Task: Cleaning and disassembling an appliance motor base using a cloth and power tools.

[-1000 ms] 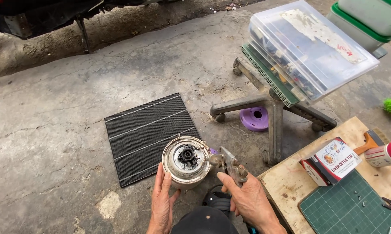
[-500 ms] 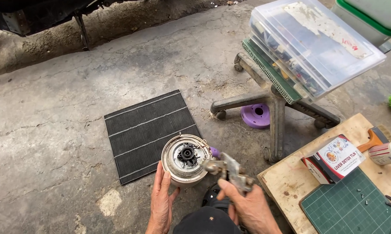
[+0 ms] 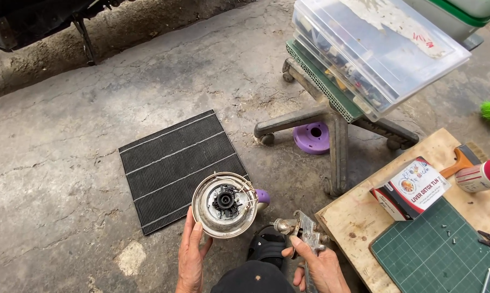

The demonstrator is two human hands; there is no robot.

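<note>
Black ribbed filter panel (image 3: 182,169) lies flat on concrete floor (image 3: 55,163), apart from hands. Left hand (image 3: 192,258) holds round metal motor housing (image 3: 225,204) from below, fingers on rim, open face up, black hub and thin wires visible inside. Right hand (image 3: 321,266) grips metal air blow gun (image 3: 304,233), fingers closed round handle, nozzle pointing to housing, near but not touching. Judgement: cleaning of housing in progress, inside looks dusty; panel waits. Wooden desk (image 3: 353,222) at right.
</note>
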